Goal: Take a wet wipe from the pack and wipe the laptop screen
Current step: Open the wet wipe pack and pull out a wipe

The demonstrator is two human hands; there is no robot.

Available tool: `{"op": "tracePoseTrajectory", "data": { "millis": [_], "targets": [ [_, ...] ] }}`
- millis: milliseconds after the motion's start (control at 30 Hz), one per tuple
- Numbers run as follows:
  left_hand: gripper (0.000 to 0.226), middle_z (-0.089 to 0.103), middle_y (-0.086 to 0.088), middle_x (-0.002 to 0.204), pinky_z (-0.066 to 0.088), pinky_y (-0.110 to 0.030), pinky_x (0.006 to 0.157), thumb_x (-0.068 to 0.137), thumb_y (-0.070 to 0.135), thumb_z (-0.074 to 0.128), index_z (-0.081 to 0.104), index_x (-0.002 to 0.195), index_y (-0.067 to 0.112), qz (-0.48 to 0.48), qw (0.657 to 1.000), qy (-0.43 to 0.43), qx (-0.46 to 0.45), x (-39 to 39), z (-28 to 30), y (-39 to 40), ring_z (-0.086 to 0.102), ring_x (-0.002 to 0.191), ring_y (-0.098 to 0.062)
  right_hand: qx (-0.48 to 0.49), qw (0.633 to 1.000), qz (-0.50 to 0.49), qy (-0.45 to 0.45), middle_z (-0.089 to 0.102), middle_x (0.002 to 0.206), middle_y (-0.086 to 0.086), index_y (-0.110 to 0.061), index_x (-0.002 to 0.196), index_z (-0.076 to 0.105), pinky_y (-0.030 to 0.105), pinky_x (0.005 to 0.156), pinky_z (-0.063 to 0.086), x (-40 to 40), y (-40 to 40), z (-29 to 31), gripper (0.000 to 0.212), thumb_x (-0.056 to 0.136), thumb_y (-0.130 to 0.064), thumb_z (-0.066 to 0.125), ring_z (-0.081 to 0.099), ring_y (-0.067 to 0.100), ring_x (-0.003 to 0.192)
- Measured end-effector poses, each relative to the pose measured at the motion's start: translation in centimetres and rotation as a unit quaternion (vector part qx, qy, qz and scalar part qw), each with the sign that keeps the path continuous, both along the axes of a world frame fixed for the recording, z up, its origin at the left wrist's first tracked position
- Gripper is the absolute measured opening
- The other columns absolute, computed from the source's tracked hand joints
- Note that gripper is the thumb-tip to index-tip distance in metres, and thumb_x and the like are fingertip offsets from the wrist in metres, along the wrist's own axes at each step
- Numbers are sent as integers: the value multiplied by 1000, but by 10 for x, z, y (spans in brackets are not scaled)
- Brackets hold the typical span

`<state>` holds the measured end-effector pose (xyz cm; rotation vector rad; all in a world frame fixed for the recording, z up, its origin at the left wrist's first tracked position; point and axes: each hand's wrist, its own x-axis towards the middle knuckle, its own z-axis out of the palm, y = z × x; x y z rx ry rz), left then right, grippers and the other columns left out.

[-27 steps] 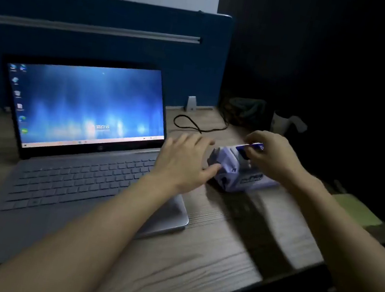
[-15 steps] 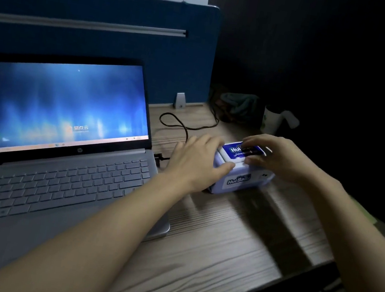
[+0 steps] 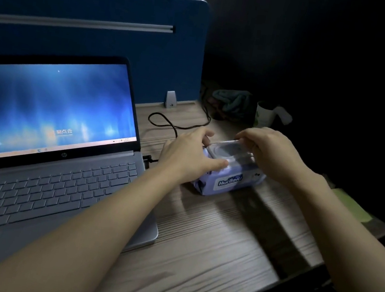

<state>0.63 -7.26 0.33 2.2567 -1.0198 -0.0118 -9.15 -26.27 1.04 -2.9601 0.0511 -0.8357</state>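
A pale purple wet wipe pack [image 3: 228, 183] lies on the wooden desk [image 3: 208, 249], right of the open silver laptop [image 3: 51, 174]. The laptop screen [image 3: 48, 108] is lit blue. My left hand [image 3: 187, 155] grips the pack's left end, thumb lying along its top edge. My right hand [image 3: 271, 153] holds the far right part of the pack's plastic lid [image 3: 228, 150], fingers curled over it. The lid lies flat on top of the pack. No wipe shows.
A black cable [image 3: 177, 124] loops behind the pack to the laptop's side. A dark cloth [image 3: 231, 101] and a white cup [image 3: 265, 114] stand at the back right. A blue partition [image 3: 91, 29] backs the desk. A yellow-green pad [image 3: 351, 205] lies at the right edge.
My head turned right, so the laptop slid left in view. My right hand shifted from the dark blue label to the plastic lid, which now shows clear. My left hand kept holding the pack.
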Motion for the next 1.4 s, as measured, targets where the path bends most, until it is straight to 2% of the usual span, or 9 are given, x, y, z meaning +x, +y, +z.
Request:
{"op": "tracePoseTrajectory", "data": {
  "millis": [133, 300, 433, 500, 600, 767, 1133, 1300, 1400],
  "targets": [
    [85, 60, 14, 122, 48, -47, 93, 65, 70, 69, 40, 135, 35, -1, 1000, -10, 2, -1, 0, 2, 58, 109, -14, 75, 996, -18, -51, 66, 91, -1, -21, 95, 64, 37, 66, 49, 12, 4, 5, 27, 95, -39, 44, 61, 22, 83],
    [85, 46, 6, 137, 47, -47, 92, 68, 62, 73, 24, 134, 40, -3, 998, -54, -28, -3, -2, 5, 51, 120, -21, 185, 965, -119, -141, 50, 102, 1, -17, 99, 56, 30, 67, 43, 32, 2, 2, 35, 81, -43, 72, 51, 15, 80],
    [80, 29, 4, 139, 45, -44, 95, 70, 60, 72, 34, 137, 36, -27, 987, -154, -24, -1, 2, 7, 39, 126, -21, 242, 958, -115, -104, 60, 76, -8, -25, 79, 56, 25, 58, 40, 33, 2, 4, 20, 82, -38, 71, 57, 11, 69],
    [79, 25, 8, 146, 42, -46, 98, 73, 65, 67, 40, 140, 32, -33, 981, -192, 12, 1, 5, 5, 35, 130, -21, 233, 970, -67, -35, 65, 75, -12, -30, 80, 65, 15, 57, 40, 30, 2, 4, 6, 86, -31, 68, 61, 5, 70],
    [85, 24, 11, 153, 35, -48, 103, 75, 73, 58, 38, 144, 28, -23, 979, -196, 55, 4, 5, 5, 28, 136, -19, 213, 976, -38, 18, 70, 81, -11, -24, 91, 74, 11, 62, 41, 25, -1, 8, 10, 88, -21, 65, 62, 3, 74],
    [94, 21, 10, 160, 27, -48, 106, 74, 83, 46, 32, 149, 28, -2, 980, -160, 115, 9, 2, 7, 22, 141, -20, 137, 986, -35, 91, 64, 90, -10, -22, 94, 76, 20, 71, 38, 15, -6, 18, 14, 86, -17, 66, 56, 6, 81],
    [96, 20, 8, 161, 26, -49, 106, 72, 88, 36, 32, 148, 29, -2, 977, -152, 152, 12, -1, 6, 21, 141, -22, 89, 985, -89, 116, 65, 78, -2, -17, 81, 78, 35, 69, 52, 12, 6, 21, 8, 83, -19, 70, 58, 17, 73],
    [95, 22, 8, 160, 27, -49, 106, 74, 87, 36, 32, 148, 29, 0, 976, -156, 152, 12, -2, 6, 22, 141, -22, 103, 980, -124, 112, 69, 77, -3, -21, 77, 77, 34, 68, 54, 12, 8, 18, 5, 79, -22, 72, 62, 20, 74],
    [93, 23, 8, 160, 27, -49, 106, 74, 86, 37, 33, 147, 28, -3, 976, -163, 148, 11, -1, 5, 22, 141, -21, 155, 971, -147, 108, 66, 62, -11, -23, 66, 74, 22, 55, 47, 13, 6, 18, 10, 74, -24, 79, 60, 4, 62]
  ]
}}
